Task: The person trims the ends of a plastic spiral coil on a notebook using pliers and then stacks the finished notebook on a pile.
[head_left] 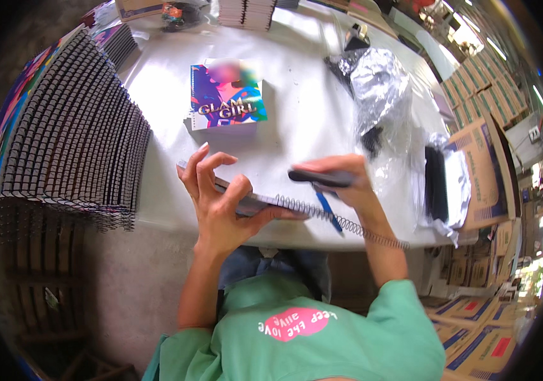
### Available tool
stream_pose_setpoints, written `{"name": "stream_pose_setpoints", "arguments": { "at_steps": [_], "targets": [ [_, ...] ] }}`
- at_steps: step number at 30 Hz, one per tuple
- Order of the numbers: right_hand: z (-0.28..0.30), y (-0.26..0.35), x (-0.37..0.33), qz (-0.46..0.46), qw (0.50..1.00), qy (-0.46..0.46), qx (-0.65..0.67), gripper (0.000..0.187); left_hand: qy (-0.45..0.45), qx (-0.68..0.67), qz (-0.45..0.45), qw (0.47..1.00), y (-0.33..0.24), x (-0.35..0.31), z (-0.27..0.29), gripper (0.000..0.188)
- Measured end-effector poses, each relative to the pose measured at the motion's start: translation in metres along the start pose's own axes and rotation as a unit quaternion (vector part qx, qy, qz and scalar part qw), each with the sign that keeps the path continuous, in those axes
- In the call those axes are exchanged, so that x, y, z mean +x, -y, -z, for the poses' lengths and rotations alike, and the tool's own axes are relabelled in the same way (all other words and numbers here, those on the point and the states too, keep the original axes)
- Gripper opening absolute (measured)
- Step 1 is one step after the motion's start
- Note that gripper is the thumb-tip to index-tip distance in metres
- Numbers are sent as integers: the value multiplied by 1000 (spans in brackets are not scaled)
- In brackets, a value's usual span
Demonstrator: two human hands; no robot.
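A bindery-like workshop: coil-bound notebooks (74, 120) piled at frame left, stacked brown cartons (484, 346) at lower right

Over the near edge of the table (300, 82), a spiral notebook (257, 206) sits in the left hand (216, 198), its coil (373, 235) trailing toward 4 o'clock. From it, the right hand (347, 178), with a hand tool (325, 178) in it, is before 3 o'clock; a notebook pile (220, 111) on the table, near 12; a larger notebook stack (74, 120), 10; a plastic bag (382, 89), between 1 and 2.
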State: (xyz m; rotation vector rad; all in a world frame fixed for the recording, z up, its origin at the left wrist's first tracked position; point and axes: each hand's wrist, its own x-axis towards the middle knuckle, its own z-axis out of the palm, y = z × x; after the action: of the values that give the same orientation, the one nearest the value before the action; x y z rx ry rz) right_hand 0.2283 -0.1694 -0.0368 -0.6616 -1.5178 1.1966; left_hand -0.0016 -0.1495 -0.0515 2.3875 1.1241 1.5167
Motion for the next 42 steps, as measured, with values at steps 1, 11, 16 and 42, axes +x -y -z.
{"name": "stream_pose_setpoints", "arguments": {
  "at_steps": [1, 11, 16, 42],
  "targets": [
    [-5, 4, 1, 98, 977, 18, 190, 41, 4, 5, 7, 1000, 2, 2, 0, 52],
    [-8, 3, 41, -52, 959, -2, -278, 32, -24, -41, 50, 998, 10, 13, 6, 51],
    [-20, 5, 55, 37, 972, 69, -222, 36, -39, -67, 87, 993, 19, 13, 4, 62],
    [-36, -7, 84, 9, 969, 122, -213, 30, -113, -325, 211, 915, 40, -15, -14, 95]
  ]
}}
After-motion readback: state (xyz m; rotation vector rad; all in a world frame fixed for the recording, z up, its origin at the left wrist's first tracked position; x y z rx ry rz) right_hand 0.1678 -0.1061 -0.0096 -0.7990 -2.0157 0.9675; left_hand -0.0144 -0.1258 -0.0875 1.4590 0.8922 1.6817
